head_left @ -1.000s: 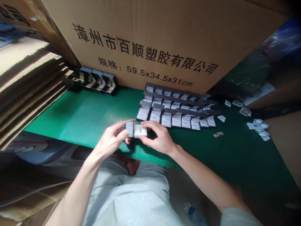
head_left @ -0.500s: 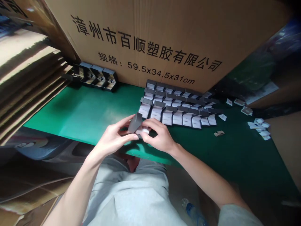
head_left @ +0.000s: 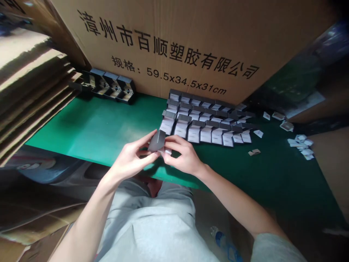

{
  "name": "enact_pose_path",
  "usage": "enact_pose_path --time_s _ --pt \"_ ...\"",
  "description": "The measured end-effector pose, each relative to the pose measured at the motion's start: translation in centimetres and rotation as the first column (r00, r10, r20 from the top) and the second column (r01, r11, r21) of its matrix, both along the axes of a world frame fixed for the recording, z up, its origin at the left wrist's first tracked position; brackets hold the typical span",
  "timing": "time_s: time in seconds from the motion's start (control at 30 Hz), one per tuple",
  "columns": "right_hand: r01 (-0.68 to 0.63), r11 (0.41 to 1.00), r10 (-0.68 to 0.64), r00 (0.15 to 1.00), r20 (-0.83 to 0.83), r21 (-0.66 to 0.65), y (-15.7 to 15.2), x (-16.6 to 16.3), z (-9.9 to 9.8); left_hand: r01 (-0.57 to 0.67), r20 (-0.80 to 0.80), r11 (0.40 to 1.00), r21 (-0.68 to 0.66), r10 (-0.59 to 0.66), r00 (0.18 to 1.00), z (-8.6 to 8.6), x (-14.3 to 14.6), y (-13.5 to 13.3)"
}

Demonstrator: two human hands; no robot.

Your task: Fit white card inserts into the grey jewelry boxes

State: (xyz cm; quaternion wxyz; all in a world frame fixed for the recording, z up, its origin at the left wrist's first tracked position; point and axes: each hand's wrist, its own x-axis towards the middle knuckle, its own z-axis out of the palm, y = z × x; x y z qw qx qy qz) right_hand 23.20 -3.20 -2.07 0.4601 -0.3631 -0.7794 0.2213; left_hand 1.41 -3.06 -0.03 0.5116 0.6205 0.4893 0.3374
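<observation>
Above the front edge of the green table, my left hand point(head_left: 133, 156) is closed around a small dark jewellery box point(head_left: 157, 141) whose lid stands up. My right hand point(head_left: 184, 154) pinches a small white insert point(head_left: 167, 150) at the box's right side. Fingers hide most of the insert and the box's inside, so how deep it sits cannot be told. Just beyond my hands, open jewellery boxes with white inserts point(head_left: 193, 135) stand in rows. At the back left is a group of open dark boxes point(head_left: 113, 87) without white inserts.
A large printed carton point(head_left: 163, 22) stands behind the green table point(head_left: 81, 123). Stacked cardboard sheets point(head_left: 29, 80) are at the left. Small white pieces point(head_left: 301, 145) lie in a pile at the right, with two loose pieces point(head_left: 253, 152) nearer. A plastic bottle point(head_left: 225, 243) lies below the table.
My right fingers have closed in on the white insert, and less of it shows at the box. The box's lid has turned slightly. The view has shifted a little.
</observation>
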Motion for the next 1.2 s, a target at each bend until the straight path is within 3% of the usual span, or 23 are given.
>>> enact_pose_path --time_s 0.27,0.57,0.8,1.2 --pt "-0.116 0.99 0.114 0.993 -0.029 -0.076 0.01 0.34 0.26 -0.053 0.021 0.995 0.086 0.051 0.998 0.27 0.03 0.31" --pt "-0.032 0.999 0.031 0.999 0.013 0.031 -0.26 -0.23 0.23 -0.069 -0.021 0.993 0.092 0.071 0.997 0.04 0.07 0.37" --pt "-0.004 0.996 -0.001 0.998 0.063 0.085 -0.46 -0.31 0.57 0.007 0.049 0.999 0.045 -0.009 0.999 0.02 0.09 0.45" --pt "-0.093 0.99 0.09 0.995 0.032 0.103 -0.14 0.4 0.24 -0.004 0.138 0.997 -0.077 0.015 0.99 0.22 -0.28 0.66"
